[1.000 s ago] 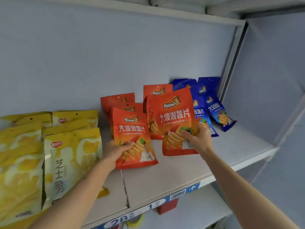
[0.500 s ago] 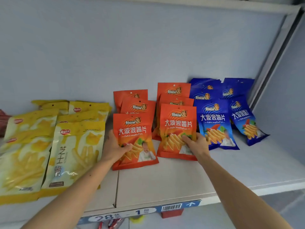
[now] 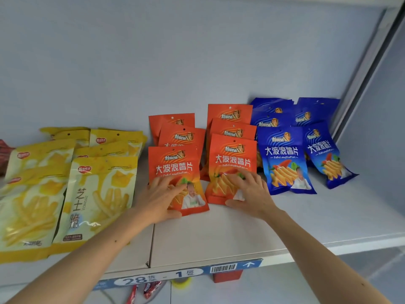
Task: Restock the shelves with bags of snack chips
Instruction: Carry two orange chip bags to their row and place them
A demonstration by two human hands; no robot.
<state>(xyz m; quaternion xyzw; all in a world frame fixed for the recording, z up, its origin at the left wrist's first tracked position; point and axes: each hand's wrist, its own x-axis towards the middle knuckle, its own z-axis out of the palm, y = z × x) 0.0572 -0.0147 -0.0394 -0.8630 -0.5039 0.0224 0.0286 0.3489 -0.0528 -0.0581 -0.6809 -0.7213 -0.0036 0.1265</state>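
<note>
Two columns of orange chip bags lie overlapped on the white shelf (image 3: 219, 238). My left hand (image 3: 163, 198) grips the lower left part of the front left orange bag (image 3: 173, 163), fingers on its face and thumb at its bottom edge. My right hand (image 3: 249, 194) holds the front right orange bag (image 3: 233, 159) the same way, fingers spread over its lower half. Both bags rest flat on the shelf, leaning on the orange bags behind them.
Blue chip bags (image 3: 282, 154) sit right of the orange ones, near the shelf's grey upright (image 3: 368, 69). Larger yellow snack bags (image 3: 98, 194) fill the left side. A blue label strip (image 3: 175, 276) runs along the shelf's front edge, with red items (image 3: 226, 277) showing below it.
The right orange bag went from held up to lying in front of its column. Both hands now lie flatter over the bags' lower halves. The view has shifted right and closer.
</note>
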